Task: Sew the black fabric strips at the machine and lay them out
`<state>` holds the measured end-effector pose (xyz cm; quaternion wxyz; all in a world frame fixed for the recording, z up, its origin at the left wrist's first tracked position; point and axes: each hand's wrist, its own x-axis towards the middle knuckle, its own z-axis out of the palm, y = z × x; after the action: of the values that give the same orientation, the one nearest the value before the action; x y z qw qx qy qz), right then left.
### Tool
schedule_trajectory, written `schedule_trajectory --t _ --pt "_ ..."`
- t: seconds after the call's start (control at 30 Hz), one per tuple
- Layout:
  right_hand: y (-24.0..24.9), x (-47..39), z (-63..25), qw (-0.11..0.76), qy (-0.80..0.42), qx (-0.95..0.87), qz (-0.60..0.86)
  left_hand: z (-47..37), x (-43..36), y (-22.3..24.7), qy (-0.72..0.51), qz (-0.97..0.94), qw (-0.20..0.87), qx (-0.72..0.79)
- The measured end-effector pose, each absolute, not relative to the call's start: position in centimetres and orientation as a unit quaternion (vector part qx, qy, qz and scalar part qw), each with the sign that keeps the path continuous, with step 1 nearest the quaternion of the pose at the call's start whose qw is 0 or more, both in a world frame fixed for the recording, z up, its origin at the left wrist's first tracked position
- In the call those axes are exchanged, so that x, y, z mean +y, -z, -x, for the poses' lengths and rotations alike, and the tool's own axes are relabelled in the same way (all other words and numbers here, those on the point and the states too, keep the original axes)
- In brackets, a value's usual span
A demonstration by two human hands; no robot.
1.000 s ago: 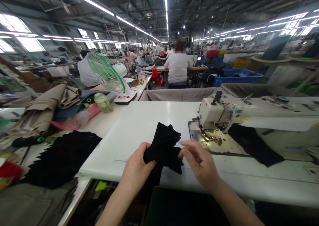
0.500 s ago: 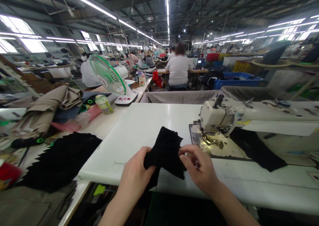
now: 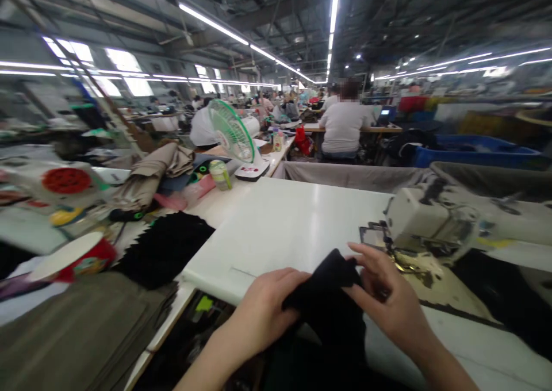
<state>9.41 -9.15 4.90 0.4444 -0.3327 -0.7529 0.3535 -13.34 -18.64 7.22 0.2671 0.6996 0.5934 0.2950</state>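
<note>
White surface (image 3: 288, 224), glossy, thin dark line marked near its front left edge. Sewing machine (image 3: 414, 215) on the right side, black cloth piece (image 3: 495, 282) under its arm. Side surface (image 3: 235, 204) adjoining on the left: green-rimmed fan (image 3: 233, 132) at the far part, jar (image 3: 221, 175) nearer, black jagged-edged cloth (image 3: 166, 247), folded tan cloth (image 3: 150, 175) beyond it

A: What finish does the table (image 3: 284, 218) have?
B: Smooth, glossy white, with a streak of light mirrored in it
A: And the bunched black cloth (image 3: 334, 299)?
B: Matt fabric, softly creased, without any sheen; the tan cloth (image 3: 150, 172) looks matt too
A: Anything shinier?
B: The machine's bed plate (image 3: 461, 287), bright polished metal, and the blue tub (image 3: 478, 156), smooth plastic by its look
</note>
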Motion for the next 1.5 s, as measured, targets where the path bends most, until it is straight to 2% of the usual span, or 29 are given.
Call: schedule_trajectory --t 0.1,0.17,0.27,0.4,0.57,0.73,0.8,0.87,0.93,1.03,1.07,1.13,1.27,1.4,1.5 --pt "-4.6 -8.9 -9.6 0.419 -0.38 -0.708 0.423 13.8 -19.1 -7.3 -0.335 -0.605 0.378 0.615" --pt "-4.2 -9.0 -9.0 0.42 -0.43 -0.687 0.408 14.6 -19.3 -6.8 -0.39 -0.515 0.427 0.632" --pt "-3.3 -9.5 -7.1 0.393 -0.5 -0.684 0.358 15.5 -19.7 -5.7 -0.463 -0.415 0.471 0.626" --pt "-2.5 -10.2 -4.0 0.325 -0.561 -0.593 0.478 15.4 -20.9 -4.4 -0.503 -0.389 0.509 0.581" --pt "-3.1 -11.2 -1.7 0.242 -0.7 -0.493 0.458 14.8 -22.3 -3.5 -0.56 -0.353 0.515 0.544" --pt "-3.9 -12.9 -0.4 0.21 -0.751 -0.453 0.432 15.4 -22.6 -3.1 -0.614 -0.32 0.463 0.553" --pt "-4.2 -12.6 0.0 0.212 -0.73 -0.473 0.446 15.5 -22.3 -2.8 -0.608 -0.322 0.471 0.552" --pt "-4.6 -11.4 0.2 0.229 -0.657 -0.54 0.473 15.4 -22.0 -2.4 -0.598 -0.341 0.454 0.565" --pt "-5.3 -9.7 0.3 0.271 -0.533 -0.638 0.485 14.9 -21.6 -2.1 -0.597 -0.37 0.354 0.617" --pt "-6.7 -7.6 0.6 0.321 -0.265 -0.77 0.484 13.7 -21.4 -2.2 -0.591 -0.416 0.14 0.677" --pt "-7.2 -7.3 0.7 0.32 -0.184 -0.794 0.484 13.2 -21.4 -2.3 -0.583 -0.441 0.113 0.673" --pt "-7.9 -7.1 1.3 0.304 -0.104 -0.825 0.465 12.4 -21.3 -2.9 -0.567 -0.492 0.141 0.645" --pt "-8.3 -8.1 3.3 0.284 -0.162 -0.862 0.388 11.8 -20.3 -4.2 -0.604 -0.484 0.237 0.587" --pt "-7.6 -8.5 4.8 0.28 -0.309 -0.857 0.303 12.8 -19.0 -4.5 -0.702 -0.387 0.287 0.524" --pt "-6.9 -8.0 4.8 0.245 -0.408 -0.837 0.269 14.7 -18.2 -3.5 -0.711 -0.349 0.32 0.52"
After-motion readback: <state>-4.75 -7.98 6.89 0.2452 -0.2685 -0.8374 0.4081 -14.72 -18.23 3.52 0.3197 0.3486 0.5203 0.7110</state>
